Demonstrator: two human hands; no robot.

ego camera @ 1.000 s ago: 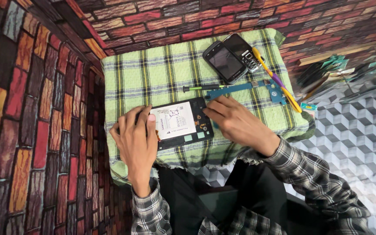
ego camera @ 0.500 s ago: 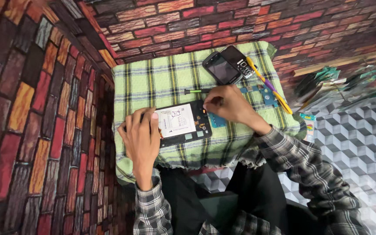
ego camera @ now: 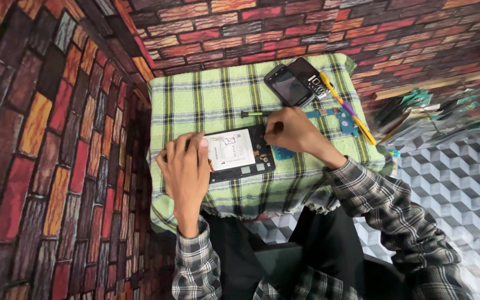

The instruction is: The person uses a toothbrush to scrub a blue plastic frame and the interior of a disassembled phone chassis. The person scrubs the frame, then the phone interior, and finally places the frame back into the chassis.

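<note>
Green checked cloth (ego camera: 218,100) covered a small table, and its frayed edge hung down on the side near the person. An opened phone (ego camera: 239,154) with its back off lay close to that near edge, with a white battery showing inside it.

The left hand (ego camera: 187,172) rested on the left end of the opened phone. Its fingers were spread flat and its thumb pressed on the white battery, so it held the phone down and did not wrap around it. The right hand (ego camera: 295,132) sat at the top right corner of the phone. Its fingers were curled tight, pinching something small. It may have been the green-handled tool (ego camera: 255,114) that lay just beside the knuckles, but the view was too poor to be sure.

A blue circuit strip (ego camera: 340,119) lay just to the right of the right hand. Two dark phones (ego camera: 295,83) lay side by side at the far edge of the cloth, well apart from the hands. A yellow and purple stick (ego camera: 348,108) lay slanted along the right edge.

The cloth between the left hand and the far edge was bare, so there was open room there. A brick-patterned wall (ego camera: 56,139) stood close on the left side.
</note>
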